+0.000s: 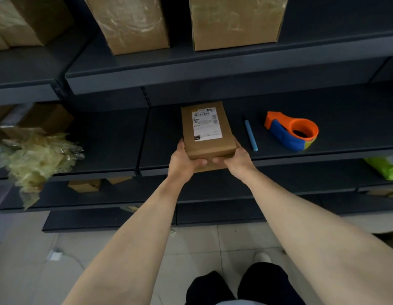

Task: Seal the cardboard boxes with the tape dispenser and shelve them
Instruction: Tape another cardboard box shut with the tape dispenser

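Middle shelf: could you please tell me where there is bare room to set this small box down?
The widest bare patch of the middle shelf lies between the crumpled plastic wrap and the small box, gripped by left hand and right hand. Right of the box it is crowded: blue pen, then tape dispenser.

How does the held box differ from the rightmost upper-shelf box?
The held box is smaller than the upper box and bears a white label; the upper box shows glossy tape. Left hand and right hand grip it; the upper box stands untouched. Both are brown cardboard.
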`<control>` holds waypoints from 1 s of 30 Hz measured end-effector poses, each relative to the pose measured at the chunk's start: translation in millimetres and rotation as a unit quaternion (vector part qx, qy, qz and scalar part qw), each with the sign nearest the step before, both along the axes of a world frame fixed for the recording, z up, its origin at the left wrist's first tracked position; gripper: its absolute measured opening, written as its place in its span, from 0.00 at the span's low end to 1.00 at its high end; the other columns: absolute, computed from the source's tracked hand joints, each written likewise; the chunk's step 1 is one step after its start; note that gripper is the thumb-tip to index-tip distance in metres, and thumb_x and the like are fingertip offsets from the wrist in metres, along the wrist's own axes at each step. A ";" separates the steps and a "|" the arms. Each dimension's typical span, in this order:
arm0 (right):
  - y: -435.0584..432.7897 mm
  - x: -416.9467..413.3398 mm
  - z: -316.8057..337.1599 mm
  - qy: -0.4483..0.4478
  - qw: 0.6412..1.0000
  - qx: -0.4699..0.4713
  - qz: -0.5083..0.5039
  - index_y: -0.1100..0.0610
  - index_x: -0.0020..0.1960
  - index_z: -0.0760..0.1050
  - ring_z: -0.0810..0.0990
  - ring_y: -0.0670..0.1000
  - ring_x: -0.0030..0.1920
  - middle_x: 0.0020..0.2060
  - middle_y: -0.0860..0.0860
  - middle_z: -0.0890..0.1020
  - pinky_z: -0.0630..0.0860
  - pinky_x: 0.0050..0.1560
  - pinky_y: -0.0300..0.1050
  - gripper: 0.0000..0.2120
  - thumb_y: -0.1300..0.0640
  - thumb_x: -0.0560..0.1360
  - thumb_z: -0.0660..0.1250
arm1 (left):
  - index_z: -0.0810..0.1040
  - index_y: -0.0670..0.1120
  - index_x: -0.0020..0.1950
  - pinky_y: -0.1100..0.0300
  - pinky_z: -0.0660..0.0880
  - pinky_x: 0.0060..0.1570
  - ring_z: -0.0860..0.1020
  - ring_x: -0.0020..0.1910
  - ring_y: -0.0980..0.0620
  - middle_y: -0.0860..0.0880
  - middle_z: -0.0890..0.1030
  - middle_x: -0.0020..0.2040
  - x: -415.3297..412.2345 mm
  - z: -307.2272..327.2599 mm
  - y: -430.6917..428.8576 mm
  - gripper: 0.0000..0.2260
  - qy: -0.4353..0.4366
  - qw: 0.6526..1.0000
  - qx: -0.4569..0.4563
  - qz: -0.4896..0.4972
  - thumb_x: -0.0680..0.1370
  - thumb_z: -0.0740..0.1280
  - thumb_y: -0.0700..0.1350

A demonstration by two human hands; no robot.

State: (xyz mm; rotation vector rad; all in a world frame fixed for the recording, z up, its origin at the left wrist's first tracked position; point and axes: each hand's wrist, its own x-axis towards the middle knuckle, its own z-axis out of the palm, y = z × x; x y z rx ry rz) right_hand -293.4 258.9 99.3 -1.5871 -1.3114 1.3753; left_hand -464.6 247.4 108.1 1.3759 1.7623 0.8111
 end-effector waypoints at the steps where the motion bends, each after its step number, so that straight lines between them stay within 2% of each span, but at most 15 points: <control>1: 0.5 -0.3 -0.4 -0.005 1.000 0.012 -0.007 0.48 0.76 0.57 0.72 0.50 0.64 0.57 0.45 0.76 0.67 0.61 0.41 0.42 0.59 0.69 0.76 | 0.62 0.50 0.72 0.66 0.69 0.47 0.74 0.50 0.58 0.61 0.73 0.47 -1.4 1.5 -0.1 0.40 0.004 1.000 0.004 0.003 0.65 0.78 0.44; 5: -6.2 -2.7 0.8 -0.031 0.997 0.063 -0.019 0.50 0.74 0.60 0.71 0.44 0.54 0.45 0.37 0.72 0.66 0.50 0.31 0.40 0.56 0.69 0.76 | 0.65 0.51 0.70 0.71 0.68 0.41 0.74 0.47 0.61 0.62 0.74 0.47 -5.3 10.5 -9.4 0.38 -0.005 1.000 0.017 0.009 0.65 0.79 0.47; 8: -14.6 -0.2 3.2 -0.038 0.995 0.088 -0.016 0.50 0.74 0.61 0.71 0.44 0.54 0.45 0.37 0.71 0.65 0.45 0.29 0.39 0.54 0.68 0.76 | 0.66 0.50 0.71 0.71 0.70 0.43 0.75 0.50 0.60 0.59 0.77 0.51 -4.0 17.1 -23.3 0.37 -0.023 0.999 0.033 0.011 0.65 0.78 0.47; 12: -28.6 12.0 14.0 -0.045 0.992 0.115 -0.001 0.52 0.73 0.63 0.71 0.45 0.55 0.51 0.43 0.73 0.68 0.52 0.36 0.37 0.53 0.68 0.76 | 0.64 0.49 0.72 0.66 0.73 0.51 0.76 0.56 0.55 0.55 0.77 0.57 8.3 30.1 -46.3 0.38 -0.027 0.997 0.065 0.012 0.66 0.78 0.46; 15: -46.9 25.6 23.0 -0.049 0.989 0.138 0.012 0.53 0.71 0.65 0.71 0.45 0.54 0.52 0.44 0.73 0.68 0.48 0.32 0.35 0.52 0.69 0.76 | 0.60 0.49 0.74 0.59 0.74 0.55 0.75 0.56 0.55 0.54 0.77 0.58 23.3 40.7 -70.1 0.41 -0.003 0.997 0.073 0.018 0.66 0.78 0.46; 20: -91.1 59.3 43.4 -0.049 0.985 0.161 0.037 0.56 0.72 0.65 0.73 0.49 0.58 0.58 0.50 0.76 0.70 0.54 0.41 0.36 0.53 0.69 0.76 | 0.59 0.49 0.75 0.62 0.73 0.49 0.75 0.54 0.55 0.55 0.76 0.56 57.4 56.8 -124.5 0.41 0.037 0.993 0.103 0.039 0.67 0.77 0.46; 25: -138.7 93.1 66.2 -0.030 0.976 0.208 0.058 0.54 0.71 0.66 0.72 0.46 0.56 0.55 0.46 0.75 0.68 0.50 0.34 0.34 0.56 0.69 0.76 | 0.64 0.52 0.71 0.63 0.72 0.47 0.74 0.52 0.56 0.57 0.76 0.54 87.2 71.9 -171.8 0.37 0.047 0.989 0.135 0.042 0.66 0.77 0.47; 28: -165.4 111.0 80.2 -0.030 0.970 0.232 0.061 0.54 0.71 0.65 0.71 0.46 0.57 0.58 0.48 0.76 0.69 0.55 0.40 0.33 0.56 0.70 0.75 | 0.67 0.55 0.67 0.68 0.69 0.41 0.74 0.49 0.60 0.61 0.75 0.50 104.7 84.1 -197.8 0.33 0.056 0.985 0.158 0.041 0.66 0.77 0.47; 30: -181.4 122.9 88.3 -0.024 0.968 0.243 0.056 0.53 0.71 0.66 0.72 0.46 0.56 0.58 0.49 0.76 0.70 0.55 0.40 0.33 0.56 0.70 0.75 | 0.67 0.55 0.67 0.69 0.68 0.39 0.74 0.47 0.62 0.62 0.75 0.48 115.5 92.6 -212.0 0.32 0.059 0.983 0.170 0.038 0.66 0.77 0.48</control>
